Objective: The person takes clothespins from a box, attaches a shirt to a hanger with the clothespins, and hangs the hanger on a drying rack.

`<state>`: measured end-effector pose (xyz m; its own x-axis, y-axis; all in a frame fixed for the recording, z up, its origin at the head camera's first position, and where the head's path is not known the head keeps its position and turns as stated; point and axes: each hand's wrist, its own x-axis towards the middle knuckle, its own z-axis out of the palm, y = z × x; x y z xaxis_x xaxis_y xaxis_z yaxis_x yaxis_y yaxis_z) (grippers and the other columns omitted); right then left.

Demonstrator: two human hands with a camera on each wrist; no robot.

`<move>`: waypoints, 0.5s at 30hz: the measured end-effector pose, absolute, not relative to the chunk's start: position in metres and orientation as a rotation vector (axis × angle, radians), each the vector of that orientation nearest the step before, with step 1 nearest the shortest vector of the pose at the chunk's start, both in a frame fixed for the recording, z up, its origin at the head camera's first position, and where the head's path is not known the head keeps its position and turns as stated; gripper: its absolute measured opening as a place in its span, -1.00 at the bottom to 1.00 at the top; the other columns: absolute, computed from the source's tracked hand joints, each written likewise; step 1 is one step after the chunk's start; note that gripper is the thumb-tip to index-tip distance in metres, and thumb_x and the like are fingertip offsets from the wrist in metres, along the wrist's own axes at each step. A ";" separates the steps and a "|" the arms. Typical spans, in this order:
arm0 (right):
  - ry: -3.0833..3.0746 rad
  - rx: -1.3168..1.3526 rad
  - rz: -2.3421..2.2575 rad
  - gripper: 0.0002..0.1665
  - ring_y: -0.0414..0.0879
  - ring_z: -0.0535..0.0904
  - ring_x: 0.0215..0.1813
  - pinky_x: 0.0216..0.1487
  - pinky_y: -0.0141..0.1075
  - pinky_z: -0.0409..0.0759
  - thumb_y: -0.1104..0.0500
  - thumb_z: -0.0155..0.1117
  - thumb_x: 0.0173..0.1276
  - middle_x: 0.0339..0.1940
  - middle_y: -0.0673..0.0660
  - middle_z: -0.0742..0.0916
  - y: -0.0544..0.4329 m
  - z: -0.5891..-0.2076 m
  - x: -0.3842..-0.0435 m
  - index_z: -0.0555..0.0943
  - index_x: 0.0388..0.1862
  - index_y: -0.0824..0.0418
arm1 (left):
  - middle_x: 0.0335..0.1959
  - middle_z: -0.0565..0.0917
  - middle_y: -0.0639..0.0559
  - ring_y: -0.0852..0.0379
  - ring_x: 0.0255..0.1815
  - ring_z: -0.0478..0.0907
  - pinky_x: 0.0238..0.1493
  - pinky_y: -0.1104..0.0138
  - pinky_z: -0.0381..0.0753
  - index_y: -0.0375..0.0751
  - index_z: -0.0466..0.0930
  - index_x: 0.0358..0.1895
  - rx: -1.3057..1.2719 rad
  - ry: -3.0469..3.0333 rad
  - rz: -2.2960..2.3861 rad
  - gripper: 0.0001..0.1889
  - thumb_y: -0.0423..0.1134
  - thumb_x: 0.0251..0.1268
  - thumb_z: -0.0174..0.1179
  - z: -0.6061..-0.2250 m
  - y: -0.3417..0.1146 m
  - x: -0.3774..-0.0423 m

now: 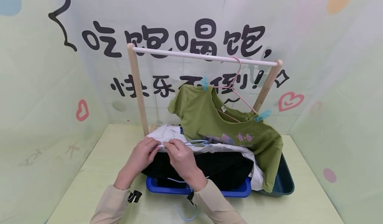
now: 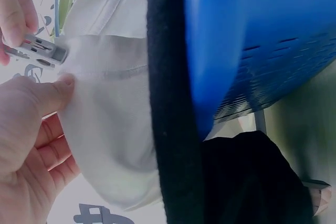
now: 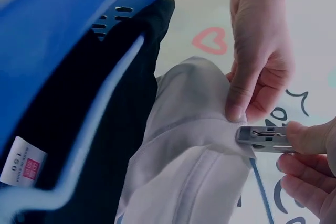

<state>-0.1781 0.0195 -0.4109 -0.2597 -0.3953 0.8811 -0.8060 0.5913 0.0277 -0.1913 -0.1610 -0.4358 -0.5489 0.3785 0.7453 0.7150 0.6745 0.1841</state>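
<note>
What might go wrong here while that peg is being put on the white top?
1. The grey plastic clothes peg bites only the very edge of the white cotton garment; it may slip off.
2. The left hand has its thumb right beside the peg held by the right hand, so skin might get nipped.
3. The green T-shirt hangs lopsided on the pink wire hanger, dipping into the dark teal tub; it may slide further.
</note>
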 end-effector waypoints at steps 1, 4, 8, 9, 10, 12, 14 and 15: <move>-1.892 0.968 0.537 -0.73 -0.14 0.60 -0.27 -0.19 -0.46 0.58 0.38 0.46 -0.04 -0.33 0.08 0.63 0.020 -0.410 -0.178 0.67 -0.29 0.25 | -0.48 0.58 -0.02 0.06 -0.41 0.47 -0.42 0.21 0.50 -0.31 0.57 -0.41 -0.841 -2.191 -0.628 -0.81 -0.51 -0.11 0.39 -0.436 -0.161 -0.191; -1.939 0.958 0.518 -0.75 -0.15 0.59 -0.26 -0.21 -0.47 0.58 0.36 0.47 -0.02 -0.33 0.06 0.63 0.019 -0.409 -0.177 0.68 -0.30 0.22 | -0.48 0.57 -0.02 0.06 -0.42 0.47 -0.42 0.21 0.50 -0.32 0.57 -0.41 -0.847 -2.182 -0.631 -0.81 -0.51 -0.12 0.39 -0.437 -0.161 -0.191; -1.972 0.965 0.526 -0.74 -0.13 0.59 -0.23 -0.21 -0.45 0.58 0.35 0.46 -0.01 -0.30 0.08 0.62 0.019 -0.409 -0.177 0.67 -0.28 0.23 | -0.48 0.57 -0.02 0.06 -0.42 0.47 -0.42 0.21 0.50 -0.32 0.56 -0.40 -0.850 -2.176 -0.635 -0.80 -0.52 -0.13 0.38 -0.438 -0.162 -0.190; -1.982 0.972 0.540 -0.73 -0.13 0.59 -0.22 -0.20 -0.45 0.58 0.35 0.46 0.00 -0.29 0.09 0.62 0.019 -0.409 -0.177 0.67 -0.26 0.24 | -0.48 0.57 -0.02 0.06 -0.42 0.47 -0.42 0.21 0.50 -0.32 0.57 -0.40 -0.848 -2.179 -0.636 -0.80 -0.52 -0.12 0.38 -0.438 -0.162 -0.190; -1.995 0.981 0.561 -0.72 -0.12 0.58 -0.21 -0.18 -0.45 0.58 0.36 0.45 0.01 -0.28 0.10 0.61 0.019 -0.410 -0.177 0.66 -0.24 0.25 | -0.48 0.57 -0.02 0.06 -0.42 0.46 -0.42 0.21 0.50 -0.32 0.57 -0.40 -0.848 -2.180 -0.639 -0.80 -0.53 -0.13 0.38 -0.438 -0.162 -0.190; -2.025 1.001 0.605 -0.69 -0.09 0.57 -0.17 -0.14 -0.44 0.57 0.36 0.44 0.03 -0.24 0.12 0.60 0.019 -0.410 -0.177 0.65 -0.18 0.28 | -0.48 0.57 -0.03 0.07 -0.42 0.46 -0.42 0.22 0.50 -0.33 0.57 -0.40 -0.843 -2.186 -0.647 -0.81 -0.52 -0.11 0.38 -0.439 -0.162 -0.190; -2.055 1.013 0.638 -0.61 -0.08 0.56 -0.14 -0.11 -0.43 0.56 0.35 0.45 0.05 -0.20 0.14 0.59 0.020 -0.411 -0.176 0.63 -0.09 0.30 | -0.48 0.57 -0.04 0.07 -0.42 0.46 -0.42 0.22 0.50 -0.34 0.57 -0.40 -0.834 -2.192 -0.655 -0.81 -0.53 -0.11 0.37 -0.439 -0.162 -0.189; -2.067 1.016 0.657 -0.56 -0.07 0.56 -0.12 -0.10 -0.42 0.56 0.35 0.46 0.04 -0.18 0.15 0.59 0.020 -0.411 -0.176 0.61 -0.05 0.31 | -0.47 0.57 -0.04 0.07 -0.42 0.46 -0.42 0.22 0.50 -0.34 0.57 -0.40 -0.829 -2.197 -0.659 -0.81 -0.53 -0.10 0.37 -0.439 -0.162 -0.189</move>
<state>-0.1757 0.0201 -0.4113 -0.4224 -0.4486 0.7876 -0.8208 0.5579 -0.1224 -0.1894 -0.1621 -0.4395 -0.5591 0.3652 0.7443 0.7146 0.6675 0.2094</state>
